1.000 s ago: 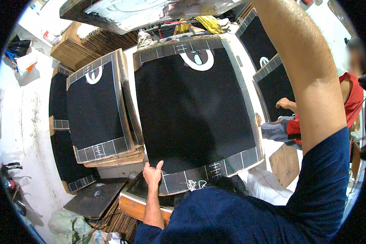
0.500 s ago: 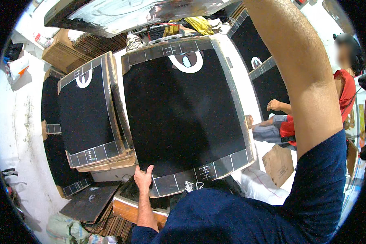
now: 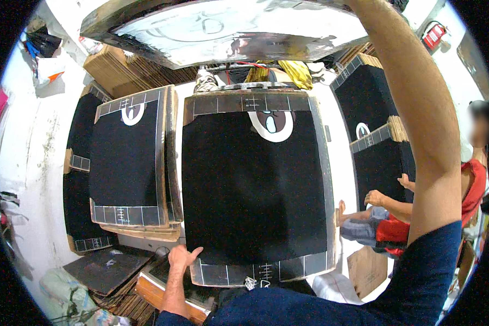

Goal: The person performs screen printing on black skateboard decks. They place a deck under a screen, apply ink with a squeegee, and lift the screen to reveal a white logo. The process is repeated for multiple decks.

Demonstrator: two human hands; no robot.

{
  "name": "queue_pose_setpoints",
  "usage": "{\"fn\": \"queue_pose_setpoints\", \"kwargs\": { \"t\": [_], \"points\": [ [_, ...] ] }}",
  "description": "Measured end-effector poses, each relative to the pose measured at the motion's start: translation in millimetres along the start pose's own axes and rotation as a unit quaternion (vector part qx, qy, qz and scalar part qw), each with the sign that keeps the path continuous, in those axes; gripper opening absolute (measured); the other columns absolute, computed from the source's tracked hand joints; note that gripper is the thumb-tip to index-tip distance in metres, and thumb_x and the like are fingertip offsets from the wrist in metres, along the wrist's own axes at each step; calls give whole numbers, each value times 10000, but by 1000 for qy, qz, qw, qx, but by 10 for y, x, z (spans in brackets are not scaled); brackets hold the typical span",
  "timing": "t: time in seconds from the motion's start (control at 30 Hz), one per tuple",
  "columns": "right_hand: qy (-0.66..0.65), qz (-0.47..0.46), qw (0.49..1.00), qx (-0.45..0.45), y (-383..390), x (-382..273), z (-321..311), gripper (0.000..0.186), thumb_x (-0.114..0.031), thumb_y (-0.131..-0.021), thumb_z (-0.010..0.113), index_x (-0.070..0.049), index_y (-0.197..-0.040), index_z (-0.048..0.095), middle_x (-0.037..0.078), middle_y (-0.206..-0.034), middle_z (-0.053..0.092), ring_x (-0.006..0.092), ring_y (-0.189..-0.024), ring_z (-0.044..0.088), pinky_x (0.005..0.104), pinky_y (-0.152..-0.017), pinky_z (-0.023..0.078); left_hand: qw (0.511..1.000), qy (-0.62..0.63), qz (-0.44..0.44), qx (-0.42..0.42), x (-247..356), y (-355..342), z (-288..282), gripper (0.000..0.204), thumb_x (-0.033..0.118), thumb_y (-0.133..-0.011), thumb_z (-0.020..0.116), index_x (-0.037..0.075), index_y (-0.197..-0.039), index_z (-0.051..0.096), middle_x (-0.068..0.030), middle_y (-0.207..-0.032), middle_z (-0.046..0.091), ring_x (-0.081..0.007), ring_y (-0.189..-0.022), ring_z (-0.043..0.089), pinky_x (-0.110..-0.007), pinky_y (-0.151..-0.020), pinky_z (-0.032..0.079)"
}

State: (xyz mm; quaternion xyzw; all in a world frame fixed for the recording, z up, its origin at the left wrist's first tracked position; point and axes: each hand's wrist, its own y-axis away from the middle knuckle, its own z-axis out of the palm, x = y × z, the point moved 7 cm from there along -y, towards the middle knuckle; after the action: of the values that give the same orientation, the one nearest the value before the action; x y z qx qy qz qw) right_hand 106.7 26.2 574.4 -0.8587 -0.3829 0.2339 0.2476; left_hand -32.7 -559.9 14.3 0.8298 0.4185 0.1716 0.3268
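A large board (image 3: pixel 309 271) with grid-marked edges lies before me, covered by black fabric (image 3: pixel 255 201) that bears a white ring print with a brown and pale-blue middle (image 3: pixel 271 126). My left hand (image 3: pixel 180 257) grips the board's near left corner, its thumb over the top edge and its other fingers partly hidden. Up along the right side reaches my right arm (image 3: pixel 418 103); its hand is cut off by the top of the picture, by the right end of a framed printing screen (image 3: pixel 217 30). That screen is tilted up beyond the board, its pale face smeared dark.
Stacked boards with black fabric (image 3: pixel 127 163) stand left. On the right, a person in red (image 3: pixel 475 182) has both hands near another black-covered board (image 3: pixel 380 168). Cardboard sheets (image 3: pixel 114 73) and yellow cloth (image 3: pixel 296 73) lie behind. An orange-brown wooden box (image 3: pixel 165 296) sits near my left arm.
The whole view has shifted, so the board sits lower and straighter and more of the screen shows. My left hand stays at the corner. The other person's second hand has come into sight.
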Motion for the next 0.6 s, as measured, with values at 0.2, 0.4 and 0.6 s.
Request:
{"fn": "queue_pose_setpoints", "kwargs": {
  "t": [0.2,0.4,0.6],
  "points": [
    [142,-88,986,-9,-334,95,192,416,-353,-929,534,-42,-1051,783,291,-1095,730,458,-1039,708,502,-936,555,947,-11,188,260,1351,-613,-1407,709,615,-813,793,22,-1196,722,-213,-982,748,-420,-896,730,-515,-774,578],
    [226,-271,933,65,-262,-59,286,386,-293,-956,510,-44,-1112,761,277,-1120,726,447,-1053,706,497,-943,560,909,7,297,293,3888,-1674,-2090,987,678,-777,789,289,-1604,417,-225,-1678,277,-482,-1559,181,-782,-1090,270],
    [120,-250,960,28,1248,1295,830,344,-282,-952,534,-68,-1093,764,240,-1122,733,413,-1058,709,489,-929,566,953,-5,252,167,5218,-2231,-2182,1196,719,-659,858,380,-1650,280,-236,-1740,-26,-569,-1560,-57,-909,-1059,105]
  ]
}}
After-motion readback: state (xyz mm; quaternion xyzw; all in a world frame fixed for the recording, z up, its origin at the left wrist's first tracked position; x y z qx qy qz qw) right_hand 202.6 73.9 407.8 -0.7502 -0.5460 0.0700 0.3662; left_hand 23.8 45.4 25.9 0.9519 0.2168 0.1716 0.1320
